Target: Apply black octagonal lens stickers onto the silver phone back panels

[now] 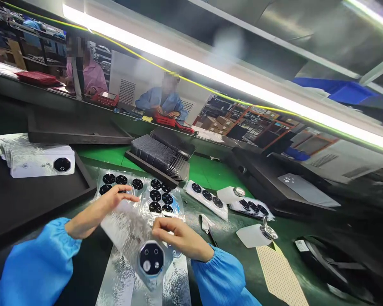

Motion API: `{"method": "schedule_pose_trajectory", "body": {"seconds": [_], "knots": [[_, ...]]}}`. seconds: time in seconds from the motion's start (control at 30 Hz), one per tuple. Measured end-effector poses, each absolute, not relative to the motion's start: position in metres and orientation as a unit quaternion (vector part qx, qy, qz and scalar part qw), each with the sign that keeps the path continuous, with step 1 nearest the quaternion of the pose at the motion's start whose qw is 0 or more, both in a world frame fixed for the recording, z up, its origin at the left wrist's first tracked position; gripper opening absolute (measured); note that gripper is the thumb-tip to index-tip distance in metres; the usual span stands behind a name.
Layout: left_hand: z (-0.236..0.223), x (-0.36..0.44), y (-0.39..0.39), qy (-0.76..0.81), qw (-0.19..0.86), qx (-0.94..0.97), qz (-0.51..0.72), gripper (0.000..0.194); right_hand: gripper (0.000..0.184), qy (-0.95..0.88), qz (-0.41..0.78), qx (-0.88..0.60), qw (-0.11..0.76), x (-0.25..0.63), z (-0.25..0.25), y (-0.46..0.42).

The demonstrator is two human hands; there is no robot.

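A silver, mottled phone back cover (pixel 126 227) is tilted in front of me, blurred, with a dark octagonal camera plate (pixel 151 258) at its lower end. My right hand (pixel 181 238) has its fingers curled in a pinch at the cover's right edge. At the upper left end is my left hand (pixel 104 210), its fingers stretched out over the cover; its thumb is hidden. More patterned covers (pixel 113 280) lie beneath on the table. Behind the hands, clear plastic sheets (pixel 148 202) carry several black octagonal camera plates (pixel 155 195).
Stacked covers (pixel 41 159) lie in a black tray (pixel 25 199) at left. A slotted black rack (pixel 161 155) stands at the back. To the right are pump bottles (pixel 252 236), a beige dotted sheet (pixel 281 274) and a dark tool (pixel 212 233). Co-workers (pixel 161 100) sit beyond.
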State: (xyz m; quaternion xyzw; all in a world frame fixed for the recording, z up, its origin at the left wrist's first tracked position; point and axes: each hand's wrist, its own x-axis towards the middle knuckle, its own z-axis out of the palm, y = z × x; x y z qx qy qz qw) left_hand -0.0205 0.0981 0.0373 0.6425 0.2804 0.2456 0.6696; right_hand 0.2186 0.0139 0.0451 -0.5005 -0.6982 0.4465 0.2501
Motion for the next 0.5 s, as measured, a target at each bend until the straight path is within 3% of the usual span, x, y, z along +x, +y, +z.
{"method": "schedule_pose_trajectory", "body": {"seconds": [0.13,0.2,0.3,0.37,0.5], "knots": [[0.056,-0.039,0.092,0.252,0.609,0.750,0.053,0.041,0.037,-0.750,0.431,-0.461,0.198,0.197,0.045,0.012],[0.053,-0.053,0.079,0.293,0.585,0.754,0.055,0.029,0.031,-0.761,0.374,-0.481,0.222,0.196,0.045,0.006],[0.030,-0.084,0.050,0.451,0.532,0.699,0.155,0.033,0.021,-0.751,0.305,-0.517,0.274,0.208,0.039,-0.012],[0.007,-0.106,0.030,0.522,0.532,0.634,0.207,0.047,0.016,-0.746,0.275,-0.537,0.282,0.218,0.029,-0.026],[-0.030,-0.128,-0.002,0.556,0.561,0.567,0.233,0.059,0.016,-0.760,0.208,-0.550,0.275,0.226,0.001,-0.053]]}}
